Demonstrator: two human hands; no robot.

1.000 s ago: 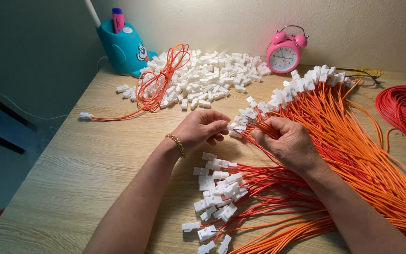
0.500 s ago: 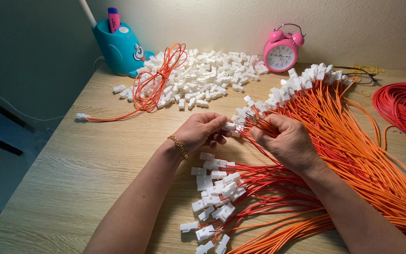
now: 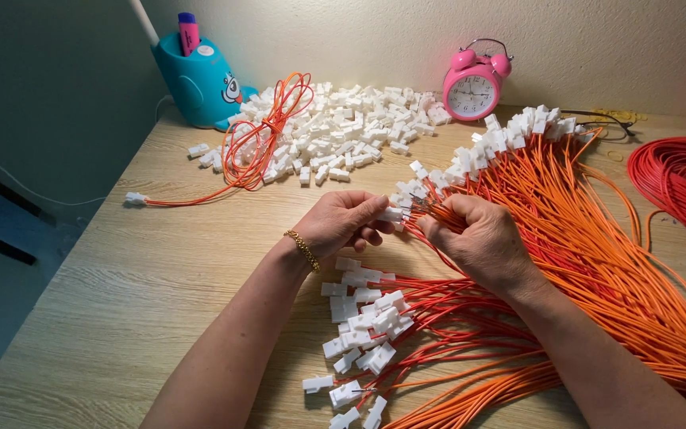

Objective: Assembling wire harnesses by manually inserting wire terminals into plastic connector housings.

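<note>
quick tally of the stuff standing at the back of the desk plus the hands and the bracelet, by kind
Pink alarm clock: 1
Blue pen holder: 1
Pink marker in the holder: 1
Gold bracelet: 1
Hands: 2, the left hand and the right hand
Total: 6

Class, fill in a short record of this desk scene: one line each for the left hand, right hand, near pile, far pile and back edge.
Left hand: left hand pinches a small white plastic connector
Right hand: right hand grips thin orange wire ends
Near pile: orange wires with white connectors fitted
Far pile: loose white plastic connectors
Back edge: pink round alarm clock, blue pen holder
Surface: pale wooden desk
</note>
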